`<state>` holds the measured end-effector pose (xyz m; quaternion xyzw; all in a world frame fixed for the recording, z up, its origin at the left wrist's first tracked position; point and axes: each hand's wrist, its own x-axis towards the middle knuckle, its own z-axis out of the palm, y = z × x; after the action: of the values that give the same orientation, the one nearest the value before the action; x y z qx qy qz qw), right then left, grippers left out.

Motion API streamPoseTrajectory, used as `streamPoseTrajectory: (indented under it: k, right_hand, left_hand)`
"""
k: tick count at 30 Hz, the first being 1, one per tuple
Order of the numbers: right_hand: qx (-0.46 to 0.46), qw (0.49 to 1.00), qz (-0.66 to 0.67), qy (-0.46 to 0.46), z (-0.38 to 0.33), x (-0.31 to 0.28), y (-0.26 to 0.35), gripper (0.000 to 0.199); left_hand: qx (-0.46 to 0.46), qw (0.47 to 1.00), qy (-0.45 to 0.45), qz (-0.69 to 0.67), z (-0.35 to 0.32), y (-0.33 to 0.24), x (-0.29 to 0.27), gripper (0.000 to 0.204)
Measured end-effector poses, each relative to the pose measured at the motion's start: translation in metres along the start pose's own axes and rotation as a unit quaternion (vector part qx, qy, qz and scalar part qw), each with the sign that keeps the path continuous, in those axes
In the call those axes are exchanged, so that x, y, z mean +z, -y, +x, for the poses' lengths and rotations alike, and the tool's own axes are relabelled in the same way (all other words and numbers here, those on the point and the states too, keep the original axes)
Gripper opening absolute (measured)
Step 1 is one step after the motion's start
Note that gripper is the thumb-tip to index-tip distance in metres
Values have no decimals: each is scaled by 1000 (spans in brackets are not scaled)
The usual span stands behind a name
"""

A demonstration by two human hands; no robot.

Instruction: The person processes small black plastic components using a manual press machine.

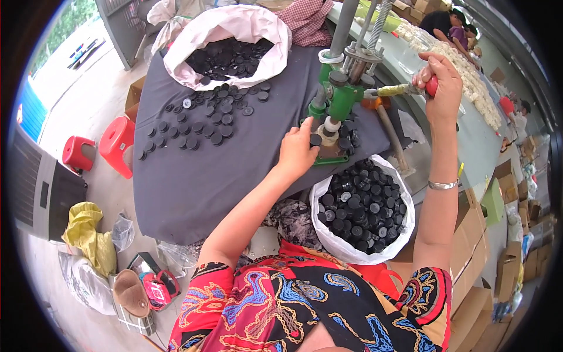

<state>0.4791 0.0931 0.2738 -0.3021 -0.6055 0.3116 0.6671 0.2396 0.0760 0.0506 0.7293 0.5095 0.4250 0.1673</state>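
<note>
A green hand press (340, 105) stands on the cloth-covered table, its column and spring rising toward the top edge. My left hand (298, 150) is at the press base, index finger and thumb around a small round black cap (315, 139) beside the light-coloured die (330, 130). My right hand (441, 82) is raised, fingers wrapped round the red knob (432, 86) of the press lever (396, 90). More black caps (346, 142) lie against the right side of the base. Many loose black caps (217, 139) are scattered on the cloth to the left of the press.
A white sack (267, 23) of black pieces stands at the table's far side. Another white sack (404, 232) full of black caps is beside my lap. A hammer-like tool (394, 138) leans right of the press. Red stools (117, 144) stand left; people work at the far right table.
</note>
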Motion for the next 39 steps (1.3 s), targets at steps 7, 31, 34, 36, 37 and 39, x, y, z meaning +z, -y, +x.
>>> streamPoseTrajectory:
  k: [7, 31, 34, 36, 37, 39]
  right_hand:
    - [-7, 1000, 4, -2, -1, 0, 0, 20]
    - [-8, 1000, 16, -24, -30, -2, 1, 19]
    - [-17, 1000, 16, -20, -38, -4, -2, 19]
    - [-45, 998, 24, -27, -58, -3, -9, 19]
    - [-66, 997, 19, -22, -70, -3, -12, 18]
    - [-116, 993, 1, -24, -103, -5, -27, 16]
  left_hand:
    - [-2, 1000, -8, 9, 13, -13, 20, 76]
    - [-44, 996, -37, -65, 31, -5, 57, 84]
    - [-61, 993, -31, -98, 32, -5, 55, 85]
    - [-58, 992, -33, -105, 31, -3, 53, 85]
    - [-54, 991, -34, -113, 31, -2, 51, 85]
    - [-37, 991, -41, -125, 30, 0, 49, 84]
